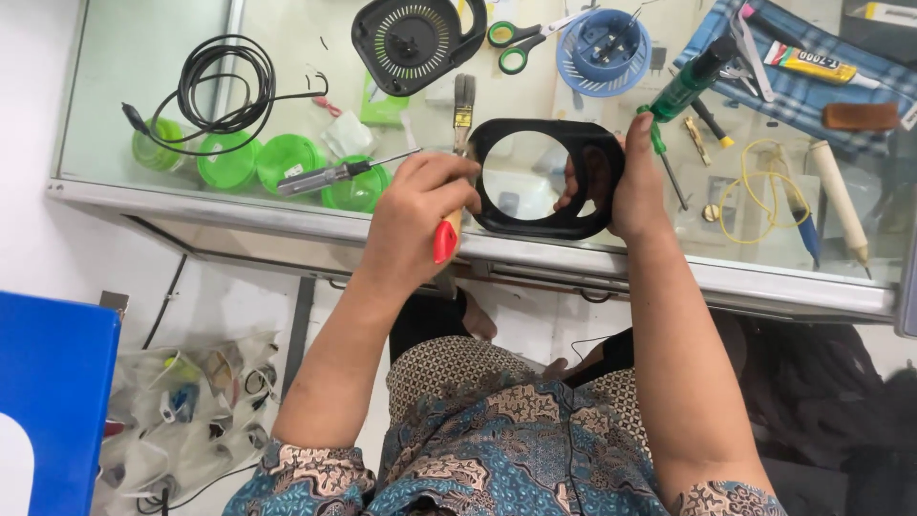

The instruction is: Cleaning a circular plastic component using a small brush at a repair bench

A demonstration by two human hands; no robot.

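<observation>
My left hand [415, 220] grips a paintbrush [460, 134] with a red-tipped wooden handle, its bristles pointing away from me toward the back of the glass counter. My right hand [635, 177] holds a black oval plastic frame [544, 177] with a large open middle, fingers curled through the opening from the right side. The brush handle lies just left of the frame's left edge. Both hands hover over the front part of the glass counter [287, 215].
On the glass lie a grey-handled screwdriver [330, 175], a coiled black cable [224, 86], a black round fan housing [415, 40], green-handled scissors [521, 43], a blue fan grille [604, 53], a green screwdriver [683, 91], a yellow wire [755, 186] and a glue tube [812, 65].
</observation>
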